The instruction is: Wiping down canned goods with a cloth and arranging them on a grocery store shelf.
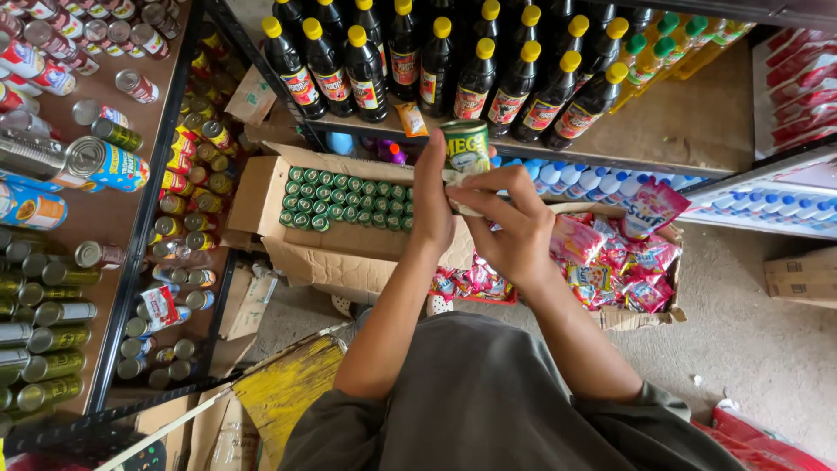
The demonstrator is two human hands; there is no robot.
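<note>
Can (466,146), green-labelled and upright, sits raised between both hands in front of the shelf (663,131) that carries a row of dark sauce bottles with yellow caps (436,65). That shelf is the biggest thing ahead, with green-capped yellow bottles (671,44) at its right end and a row of blue-capped clear bottles (593,181) below its edge. To the left a brown rack (105,209) is packed with tins lying on their sides. On the floor stand 2 cardboard boxes: the left box (261,196) holds rows of small green-capped bottles (344,199), the right box (645,316) is heaped with pink sachets (615,257). The left hand (432,205) is flat and upright, its fingertips pressed against the can's left side. The right hand (514,231) is curled, fingers bent in toward the can's base; whether they pinch the can itself or something beneath it cannot be told from this angle.
</note>
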